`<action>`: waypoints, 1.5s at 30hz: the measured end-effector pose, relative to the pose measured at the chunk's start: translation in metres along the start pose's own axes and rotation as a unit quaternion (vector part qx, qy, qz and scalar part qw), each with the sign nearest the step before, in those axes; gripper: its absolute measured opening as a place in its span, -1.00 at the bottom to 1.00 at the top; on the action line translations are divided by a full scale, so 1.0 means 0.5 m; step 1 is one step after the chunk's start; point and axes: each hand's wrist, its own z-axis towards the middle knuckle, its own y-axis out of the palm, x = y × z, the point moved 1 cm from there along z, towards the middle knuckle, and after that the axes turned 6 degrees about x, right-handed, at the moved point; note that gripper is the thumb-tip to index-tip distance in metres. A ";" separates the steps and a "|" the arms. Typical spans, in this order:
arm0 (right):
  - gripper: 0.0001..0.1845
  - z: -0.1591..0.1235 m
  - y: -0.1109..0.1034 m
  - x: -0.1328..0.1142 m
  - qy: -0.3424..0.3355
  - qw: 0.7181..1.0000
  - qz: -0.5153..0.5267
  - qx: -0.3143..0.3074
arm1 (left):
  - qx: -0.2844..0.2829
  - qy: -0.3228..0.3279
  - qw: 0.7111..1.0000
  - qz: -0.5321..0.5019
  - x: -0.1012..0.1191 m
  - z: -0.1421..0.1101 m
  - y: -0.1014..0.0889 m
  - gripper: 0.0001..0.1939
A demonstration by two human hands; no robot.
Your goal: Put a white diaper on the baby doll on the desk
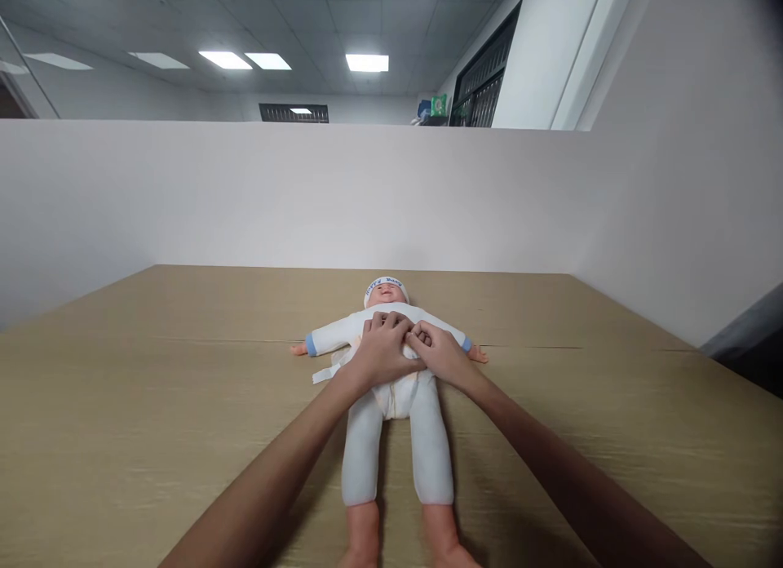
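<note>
A baby doll (365, 458) lies on its back, head away from me, arms spread, in a white suit with blue cuffs and a white headband with dark lettering. A white diaper (396, 398) sits around its hips and between its legs. My left hand (388, 348) rests over the front of the diaper at the belly, fingers spread and thumb pointing right. Close beside it, my right hand (437, 349) has its fingers pinched together at the diaper's upper right edge; the pinched part is mostly hidden. On the left, a white diaper tab (324, 374) sticks out loose.
The doll lies on a wide wood-coloured table (183, 437) with a seam across it. Behind stands a low white partition (367, 197), and a white wall (685, 184) rises on the right. A dark object (749, 348) shows beyond the right table edge.
</note>
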 end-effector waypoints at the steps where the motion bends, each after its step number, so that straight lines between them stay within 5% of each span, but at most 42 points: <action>1: -0.68 -0.013 -0.001 -0.005 -0.015 1.000 -0.005 0.015 | -0.006 -0.004 1.000 -0.011 -0.003 0.001 -0.001 -0.54; 5: -0.69 -0.087 -0.023 -0.009 -0.112 0.993 -0.020 0.033 | -0.051 -0.019 0.995 -0.084 -0.018 0.007 -0.020 -0.35; 8: -0.48 -0.131 -0.033 0.009 -0.205 0.977 -0.050 -0.015 | -0.074 -0.012 0.981 -0.179 -0.032 0.002 -0.043 -0.27; 13: -0.35 -0.138 -0.032 0.032 -0.253 0.962 -0.098 -0.038 | 0.003 0.001 0.954 -0.300 -0.074 -0.052 -0.067 -0.50; 19: -0.53 -0.110 -0.039 -0.024 -0.271 0.945 -0.184 0.015 | 0.091 -0.046 0.986 -0.135 -0.169 -0.166 -0.080 -0.66; 24: -0.74 -0.076 -0.005 -0.092 -0.244 0.942 -0.220 0.067 | 0.054 -0.128 0.989 0.043 -0.217 -0.221 -0.080 -0.69; 27: -0.86 -0.049 0.040 -0.121 -0.208 0.953 -0.219 0.035 | 0.015 -0.170 0.983 0.067 -0.221 -0.227 -0.079 -0.74; 34: -0.47 -0.013 0.103 -0.153 -0.082 0.948 -0.307 0.009 | -0.017 -0.248 0.965 -0.079 -0.248 -0.212 -0.094 -0.67; 38: -0.46 -0.011 0.114 -0.145 -0.063 0.944 -0.322 0.024 | -0.016 -0.252 0.944 -0.210 -0.249 -0.195 -0.108 -0.57; 42: -0.63 -0.007 0.114 -0.136 -0.158 0.935 -0.314 0.047 | 0.009 -0.253 0.923 -0.289 -0.226 -0.179 -0.117 -0.52; 45: -0.87 0.009 0.108 -0.142 -0.283 0.923 -0.253 -0.073 | 0.027 -0.257 0.911 -0.321 -0.209 -0.170 -0.118 -0.54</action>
